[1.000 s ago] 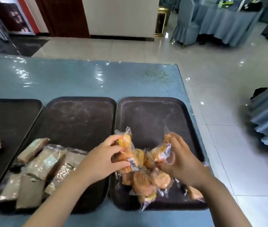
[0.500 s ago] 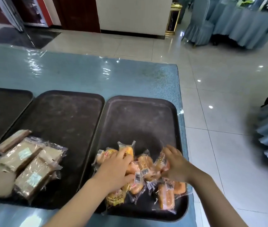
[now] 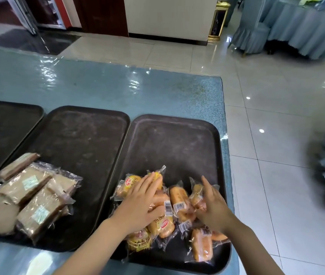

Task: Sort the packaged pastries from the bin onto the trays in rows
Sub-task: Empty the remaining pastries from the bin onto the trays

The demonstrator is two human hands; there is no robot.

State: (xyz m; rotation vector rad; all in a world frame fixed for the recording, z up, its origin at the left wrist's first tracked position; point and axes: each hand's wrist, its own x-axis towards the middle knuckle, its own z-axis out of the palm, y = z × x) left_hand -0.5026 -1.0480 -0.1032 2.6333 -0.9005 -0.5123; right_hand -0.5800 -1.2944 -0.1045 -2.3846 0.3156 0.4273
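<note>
On right tray [image 3: 177, 135], near edge: left hand [image 3: 137, 205] and right hand [image 3: 211, 205], apart, flat, spreading heaped orange pastries [image 3: 179, 201]; possibly gripping none. Sliding singly, aligning seams into rows.

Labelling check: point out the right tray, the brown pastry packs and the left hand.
right tray [image 3: 177, 139]: head view, bare far half of its floor.
brown pastry packs [image 3: 29, 192]: head view, top wrapper of the pile on the middle tray.
left hand [image 3: 137, 205]: head view, back of the hand.
</note>
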